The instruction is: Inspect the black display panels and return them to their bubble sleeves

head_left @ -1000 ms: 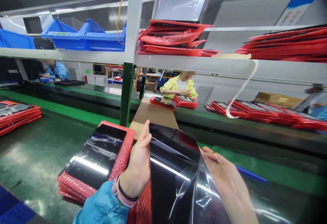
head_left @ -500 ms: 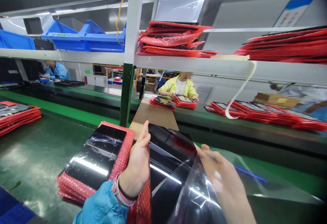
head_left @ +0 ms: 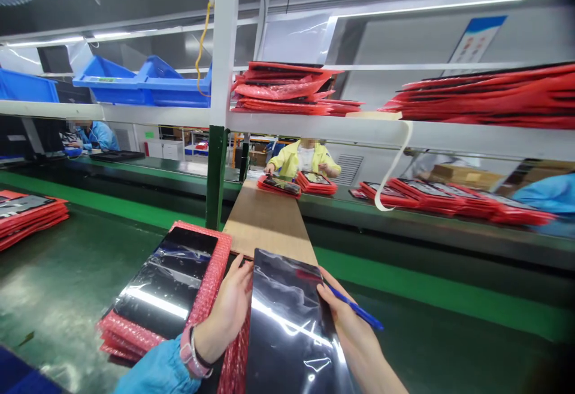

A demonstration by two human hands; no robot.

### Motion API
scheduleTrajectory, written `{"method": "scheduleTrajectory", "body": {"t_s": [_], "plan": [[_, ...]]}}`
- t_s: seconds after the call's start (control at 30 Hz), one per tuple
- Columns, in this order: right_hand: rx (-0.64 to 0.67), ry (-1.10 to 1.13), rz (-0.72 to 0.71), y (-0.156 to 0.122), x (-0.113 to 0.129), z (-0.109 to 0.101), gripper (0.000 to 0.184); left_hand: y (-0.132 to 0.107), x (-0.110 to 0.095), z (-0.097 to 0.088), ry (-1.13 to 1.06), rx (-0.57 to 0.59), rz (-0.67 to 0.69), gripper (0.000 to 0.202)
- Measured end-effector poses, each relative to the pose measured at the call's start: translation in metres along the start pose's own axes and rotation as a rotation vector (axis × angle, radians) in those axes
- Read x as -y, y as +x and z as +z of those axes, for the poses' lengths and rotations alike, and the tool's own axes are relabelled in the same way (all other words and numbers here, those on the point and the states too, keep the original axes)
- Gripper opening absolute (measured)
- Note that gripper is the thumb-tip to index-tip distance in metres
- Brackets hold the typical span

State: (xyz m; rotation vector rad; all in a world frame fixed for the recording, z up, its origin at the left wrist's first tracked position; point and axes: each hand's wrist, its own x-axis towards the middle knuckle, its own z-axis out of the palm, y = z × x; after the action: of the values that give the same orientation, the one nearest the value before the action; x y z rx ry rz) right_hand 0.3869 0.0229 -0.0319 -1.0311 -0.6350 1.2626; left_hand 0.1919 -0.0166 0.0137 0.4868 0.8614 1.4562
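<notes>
A glossy black screen panel point(head_left: 287, 316) with clear film over its face is tilted up in front of me. My left hand point(head_left: 231, 298) grips its left edge, fingertips near the top corner. Along the right edge, my right hand point(head_left: 348, 316) holds the panel with the thumb at its front, and a blue pen point(head_left: 357, 307) is tucked in the same hand. To the left lies another film-covered black panel point(head_left: 168, 277) on a stack of red bubble-wrap bags point(head_left: 130, 328). More red bubble wrap point(head_left: 233, 352) shows between my left hand and the held panel.
A brown board point(head_left: 267, 214) bridges to the far bench, where a person in yellow point(head_left: 300, 157) handles red-wrapped panels point(head_left: 317, 183). Overhead, a shelf point(head_left: 395, 127) carries red bags point(head_left: 287, 88) and blue bins point(head_left: 175, 85). A green post point(head_left: 216, 178) stands ahead. Another stack point(head_left: 29, 217) sits far left.
The clear film, lifted off the panel's right side before, now lies over its face. My right hand has come in to the panel's right edge, and my left hand has shifted down slightly.
</notes>
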Motion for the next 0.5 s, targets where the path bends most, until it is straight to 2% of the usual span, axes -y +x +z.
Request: {"method": "scheduleTrajectory", "body": {"t_s": [0.13,0.23,0.33,0.5], "plan": [[-0.016,-0.069,-0.043,0.006,-0.028,-0.018,0.044,-0.004,0.016,-0.039,0.123,-0.095,-0.106,0.026],[-0.003,-0.125,-0.113,0.008,-0.047,-0.022,0.044,-0.006,0.027,-0.057,0.235,-0.1,-0.213,0.016],[0.008,-0.182,-0.209,0.009,-0.061,-0.022,0.045,-0.003,0.032,-0.066,0.314,-0.083,-0.26,0.003],[0.056,-0.266,-0.411,0.014,-0.08,-0.026,0.039,0.01,0.026,-0.062,0.406,-0.04,-0.33,0.018]]}}
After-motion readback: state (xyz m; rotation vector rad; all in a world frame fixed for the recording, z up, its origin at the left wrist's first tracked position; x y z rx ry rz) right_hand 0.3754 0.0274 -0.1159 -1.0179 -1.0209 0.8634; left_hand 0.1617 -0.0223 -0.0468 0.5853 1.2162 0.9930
